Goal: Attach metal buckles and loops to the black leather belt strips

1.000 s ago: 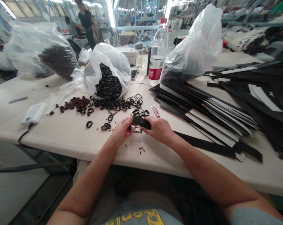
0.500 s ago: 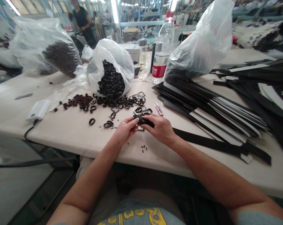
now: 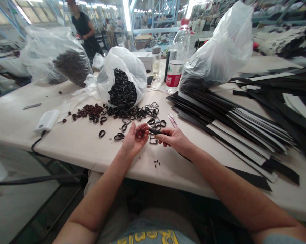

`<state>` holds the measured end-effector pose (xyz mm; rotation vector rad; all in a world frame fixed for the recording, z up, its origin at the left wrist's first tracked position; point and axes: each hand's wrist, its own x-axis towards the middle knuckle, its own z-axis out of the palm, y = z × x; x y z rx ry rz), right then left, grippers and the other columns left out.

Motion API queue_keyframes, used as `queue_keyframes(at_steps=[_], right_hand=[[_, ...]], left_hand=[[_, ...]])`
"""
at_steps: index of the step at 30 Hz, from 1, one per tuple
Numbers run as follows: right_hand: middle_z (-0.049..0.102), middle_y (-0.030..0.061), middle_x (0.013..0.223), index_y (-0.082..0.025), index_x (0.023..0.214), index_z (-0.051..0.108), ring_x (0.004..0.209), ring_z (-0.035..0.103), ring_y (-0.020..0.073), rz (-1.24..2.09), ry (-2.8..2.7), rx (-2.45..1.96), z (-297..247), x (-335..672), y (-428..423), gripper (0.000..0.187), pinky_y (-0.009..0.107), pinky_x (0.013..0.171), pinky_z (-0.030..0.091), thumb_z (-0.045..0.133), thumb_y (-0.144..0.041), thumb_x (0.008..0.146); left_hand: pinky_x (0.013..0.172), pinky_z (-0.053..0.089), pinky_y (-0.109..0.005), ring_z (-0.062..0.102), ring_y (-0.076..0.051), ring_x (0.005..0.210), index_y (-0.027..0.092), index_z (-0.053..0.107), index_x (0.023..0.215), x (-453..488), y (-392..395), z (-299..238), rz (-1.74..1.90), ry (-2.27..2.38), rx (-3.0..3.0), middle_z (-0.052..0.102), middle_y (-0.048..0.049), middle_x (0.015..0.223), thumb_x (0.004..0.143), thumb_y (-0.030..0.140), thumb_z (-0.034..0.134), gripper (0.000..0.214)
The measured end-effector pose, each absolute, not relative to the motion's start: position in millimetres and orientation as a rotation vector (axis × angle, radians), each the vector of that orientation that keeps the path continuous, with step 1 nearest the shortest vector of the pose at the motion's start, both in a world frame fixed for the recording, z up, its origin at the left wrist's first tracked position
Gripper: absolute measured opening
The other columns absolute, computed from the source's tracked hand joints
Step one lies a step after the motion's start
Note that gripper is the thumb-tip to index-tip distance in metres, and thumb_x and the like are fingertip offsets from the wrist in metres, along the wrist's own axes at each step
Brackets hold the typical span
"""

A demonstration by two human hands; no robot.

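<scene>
My right hand (image 3: 177,138) pinches the folded end of a black belt strap (image 3: 249,178), which runs back under my forearm to the right. A bit of shiny metal shows at the strap's tip, perhaps a buckle. A black belt loop (image 3: 139,134) lies in the fingers of my left hand (image 3: 133,141), palm turned up, close to the strap tip. Just beyond my hands are several loose black loops (image 3: 163,123) and a metal buckle (image 3: 153,139). Small dark pieces (image 3: 156,163) lie on the table nearer to me.
A white bag (image 3: 139,69) spills black loops beside a brown pile (image 3: 88,111). Thread snips (image 3: 172,120) lie right of the loops. Stacked black strips (image 3: 219,118) cover the right side. Behind stand a bottle (image 3: 173,73) and another bag (image 3: 219,51); a person (image 3: 83,28) stands farther back.
My hands have moved apart a little. A black loop now shows in my left hand, and the strap's trailing part has shifted toward the table's front edge.
</scene>
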<state>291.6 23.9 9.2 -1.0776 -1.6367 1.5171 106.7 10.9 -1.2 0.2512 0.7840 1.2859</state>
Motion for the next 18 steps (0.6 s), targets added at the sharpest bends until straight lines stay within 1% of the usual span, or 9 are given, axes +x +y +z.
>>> queue_keyframes(at_steps=[2, 3, 6, 8, 10, 12, 15, 16, 18], right_hand=[[0.064, 0.0, 0.064, -0.013, 0.076, 0.068, 0.048, 0.048, 0.0066, 1.567, -1.611, -1.033, 10.2, 290.1, 21.8, 0.031, 0.02, 0.047, 0.036, 0.071, -0.044, 0.076], [0.064, 0.0002, 0.065, -0.013, 0.077, 0.068, 0.048, 0.048, 0.0067, 1.589, -1.616, -1.014, 9.8, 289.3, 20.5, 0.032, 0.021, 0.047, 0.036, 0.071, -0.045, 0.076], [0.064, 0.0002, 0.065, -0.013, 0.08, 0.07, 0.05, 0.051, 0.0084, 1.565, -1.718, -1.027, 4.4, 286.3, 16.4, 0.028, 0.022, 0.05, 0.039, 0.068, -0.041, 0.078], [0.063, -0.0005, 0.064, -0.014, 0.082, 0.072, 0.053, 0.053, 0.0096, 1.405, -1.838, -1.099, -0.4, 284.4, 14.7, 0.022, 0.022, 0.053, 0.039, 0.065, -0.035, 0.081], [0.064, -0.001, 0.064, -0.017, 0.083, 0.073, 0.057, 0.054, 0.0106, 1.134, -1.966, -1.184, -3.2, 283.1, 14.2, 0.018, 0.023, 0.056, 0.037, 0.064, -0.032, 0.084], [0.065, 0.0, 0.068, -0.018, 0.082, 0.072, 0.062, 0.056, 0.0121, 0.843, -2.087, -1.227, -2.2, 282.1, 13.6, 0.017, 0.024, 0.059, 0.037, 0.063, -0.031, 0.087], [0.07, 0.0031, 0.079, -0.02, 0.085, 0.072, 0.071, 0.062, 0.0167, 0.534, -2.22, -1.214, 3.3, 282.9, 7.6, 0.016, 0.026, 0.064, 0.04, 0.06, -0.03, 0.09], [0.071, 0.0036, 0.082, -0.021, 0.088, 0.071, 0.074, 0.065, 0.0184, 0.473, -2.241, -1.196, 3.1, 284.6, 4.8, 0.016, 0.026, 0.064, 0.043, 0.058, -0.03, 0.091], [0.072, 0.0031, 0.084, -0.025, 0.096, 0.071, 0.075, 0.069, 0.0195, 0.373, -2.26, -1.125, -6.6, 290.1, 4.5, 0.019, 0.026, 0.064, 0.047, 0.053, -0.027, 0.092]], left_hand=[[0.062, 0.054, -0.017, 0.066, -0.01, 0.068, 0.009, 0.071, 0.089, 107.4, 10.9, -1.6, 1.304, 0.773, 0.243, 0.071, -0.0079, 0.078, 0.1, 0.047, 0.042, 0.049], [0.065, 0.055, -0.018, 0.068, -0.011, 0.071, 0.01, 0.071, 0.089, 108.1, 10.7, -1.2, 1.314, 0.766, 0.243, 0.071, -0.0083, 0.081, 0.1, 0.048, 0.041, 0.05], [0.08, 0.057, -0.025, 0.07, -0.015, 0.085, 0.01, 0.071, 0.09, 111.1, 9.5, 0.7, 1.326, 0.738, 0.264, 0.073, -0.0106, 0.088, 0.1, 0.051, 0.036, 0.055], [0.087, 0.056, -0.028, 0.07, -0.016, 0.089, 0.009, 0.072, 0.092, 113.4, 8.9, 0.7, 1.314, 0.714, 0.293, 0.074, -0.0121, 0.092, 0.1, 0.052, 0.034, 0.058], [0.091, 0.055, -0.03, 0.07, -0.017, 0.092, 0.01, 0.073, 0.093, 114.9, 9.4, -1.1, 1.302, 0.695, 0.319, 0.074, -0.0125, 0.095, 0.1, 0.051, 0.035, 0.056], [0.091, 0.054, -0.03, 0.07, -0.017, 0.094, 0.011, 0.073, 0.094, 115.8, 9.8, -3.3, 1.301, 0.698, 0.341, 0.075, -0.0119, 0.098, 0.099, 0.044, 0.042, 0.046], [0.083, 0.053, -0.023, 0.069, -0.016, 0.09, 0.01, 0.075, 0.095, 118.6, 4.6, -3.5, 1.319, 0.727, 0.394, 0.075, -0.0105, 0.098, 0.091, 0.028, 0.06, 0.023], [0.079, 0.053, -0.021, 0.069, -0.015, 0.086, 0.009, 0.075, 0.095, 121.2, 1.6, -3.9, 1.325, 0.731, 0.42, 0.076, -0.0105, 0.096, 0.086, 0.023, 0.066, 0.019], [0.078, 0.052, -0.022, 0.069, -0.015, 0.082, 0.009, 0.076, 0.093, 129.1, -0.3, -9.8, 1.374, 0.717, 0.418, 0.076, -0.0118, 0.094, 0.081, 0.024, 0.072, 0.019]])
